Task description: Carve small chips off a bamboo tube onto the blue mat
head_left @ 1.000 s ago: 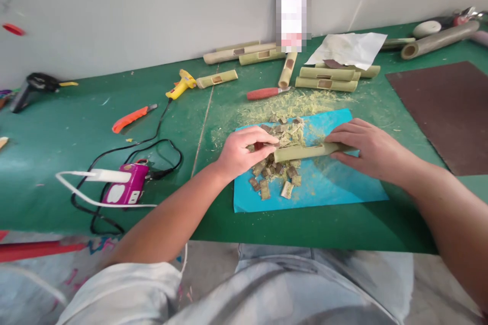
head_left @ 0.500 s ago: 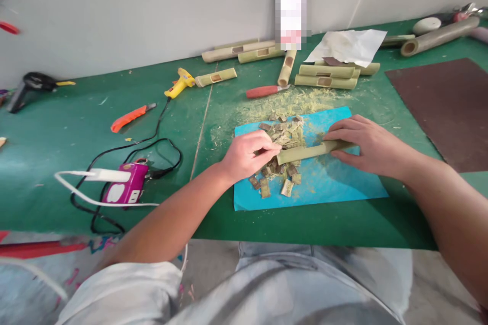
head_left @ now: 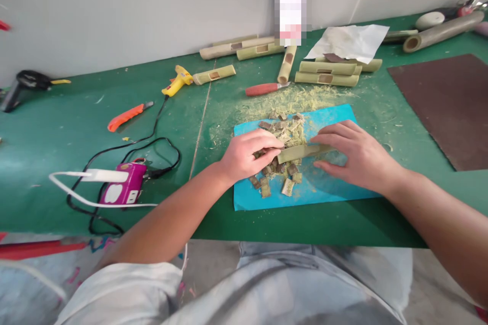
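Note:
A pale green bamboo piece point(head_left: 299, 153) is held over the blue sheet point(head_left: 244, 197). My left hand point(head_left: 251, 155) pinches its left end between thumb and fingers. My right hand point(head_left: 348, 155) is at the other end, thumb and fingers spread around it with a gap; the far tip is hidden by the fingers. Beneath the piece lie brown and green bamboo chips point(head_left: 266, 187) and fine shavings. A red-handled knife point(head_left: 263, 89) rests behind the sheet.
Cut bamboo tubes point(head_left: 326, 79) lie at the back under white paper point(head_left: 346, 43). On the left are an orange cutter point(head_left: 125, 118), a yellow glue gun point(head_left: 178, 81) and a purple power strip point(head_left: 127, 183) with cables. A brown board point(head_left: 444, 106) lies right.
My right hand has moved left along the bamboo piece, and its fingers have spread wider. My left hand has stayed at the left end. The view has shifted slightly.

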Demonstrator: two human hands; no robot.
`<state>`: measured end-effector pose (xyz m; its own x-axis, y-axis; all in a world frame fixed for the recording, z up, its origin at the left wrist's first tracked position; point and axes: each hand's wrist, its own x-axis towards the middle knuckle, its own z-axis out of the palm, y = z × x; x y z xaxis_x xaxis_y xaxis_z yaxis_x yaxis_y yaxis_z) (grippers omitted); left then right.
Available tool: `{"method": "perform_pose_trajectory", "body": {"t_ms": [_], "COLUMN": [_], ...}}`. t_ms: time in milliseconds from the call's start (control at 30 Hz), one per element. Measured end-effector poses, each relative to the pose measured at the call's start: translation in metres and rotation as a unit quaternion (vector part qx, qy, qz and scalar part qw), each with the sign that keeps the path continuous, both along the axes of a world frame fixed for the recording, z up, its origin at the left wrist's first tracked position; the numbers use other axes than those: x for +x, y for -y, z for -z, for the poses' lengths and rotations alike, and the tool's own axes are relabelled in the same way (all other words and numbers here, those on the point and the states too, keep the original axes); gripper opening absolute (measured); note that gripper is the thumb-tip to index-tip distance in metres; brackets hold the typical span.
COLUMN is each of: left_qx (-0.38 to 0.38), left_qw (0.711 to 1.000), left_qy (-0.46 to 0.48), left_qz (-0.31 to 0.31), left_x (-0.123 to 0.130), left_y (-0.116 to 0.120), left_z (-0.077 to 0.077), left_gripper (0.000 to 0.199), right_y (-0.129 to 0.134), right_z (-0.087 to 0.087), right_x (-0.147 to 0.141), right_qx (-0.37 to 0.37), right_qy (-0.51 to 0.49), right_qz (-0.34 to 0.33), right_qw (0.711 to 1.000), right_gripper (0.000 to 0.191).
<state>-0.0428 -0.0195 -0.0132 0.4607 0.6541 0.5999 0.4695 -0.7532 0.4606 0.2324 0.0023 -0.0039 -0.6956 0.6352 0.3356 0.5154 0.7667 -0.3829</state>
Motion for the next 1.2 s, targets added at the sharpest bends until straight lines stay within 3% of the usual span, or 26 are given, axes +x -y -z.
{"method": "perform_pose_trajectory", "body": {"t_ms": [300, 433, 633, 900, 1200], "left_qx": [0.010, 0.026, 0.023, -0.027, -0.041], "left_qw": [0.999, 0.996, 0.996, 0.987, 0.985], "left_qy": [-0.032, -0.063, -0.081, -0.147, -0.151], "left_qz": [-0.041, -0.053, -0.005, 0.063, 0.068], "left_x": [0.001, -0.002, -0.003, -0.015, -0.006], "left_y": [0.008, 0.014, 0.014, 0.007, 0.003], "left_z": [-0.008, -0.005, 0.002, -0.004, -0.005], "left_gripper": [0.005, 0.005, 0.009, 0.019, 0.020], "right_y": [-0.002, -0.003, -0.008, -0.013, -0.014], "right_z": [0.006, 0.009, 0.014, 0.014, 0.014], "right_x": [-0.004, -0.007, -0.011, -0.012, -0.012], "right_qx": [0.000, 0.000, -0.028, -0.041, -0.049], "right_qy": [-0.020, -0.034, -0.037, -0.036, -0.027], "right_qz": [0.001, -0.007, -0.015, -0.026, -0.027], "right_qw": [1.000, 0.999, 0.999, 0.998, 0.998], "right_gripper": [0.034, 0.032, 0.020, 0.018, 0.019]}}
